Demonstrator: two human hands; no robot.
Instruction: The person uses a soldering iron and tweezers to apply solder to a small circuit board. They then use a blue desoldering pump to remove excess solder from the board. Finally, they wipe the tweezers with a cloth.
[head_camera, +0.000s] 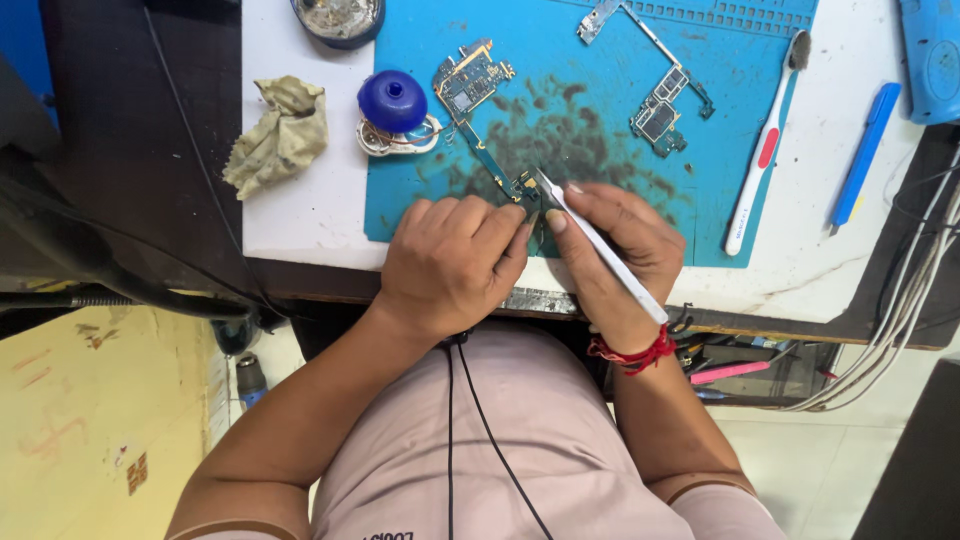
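A green phone circuit board (472, 90) lies on the blue work mat (610, 130), with a long narrow strip running down to its lower end near my fingers. My left hand (455, 265) rests on the mat's near edge, fingertips pressing that lower end of the board. My right hand (615, 255) grips a white-handled blade tool (598, 245), held like a pen. Its metal tip (545, 183) touches the board's lower end right beside my left fingertips. A red thread band circles my right wrist.
A second circuit board (655, 105) lies at the mat's upper right. A white and red toothbrush (765, 150) and a blue pen-like tool (863, 155) lie to the right. A blue-capped round container (393, 105) and a crumpled cloth (280, 135) sit at left. Cables (905, 310) hang at the right edge.
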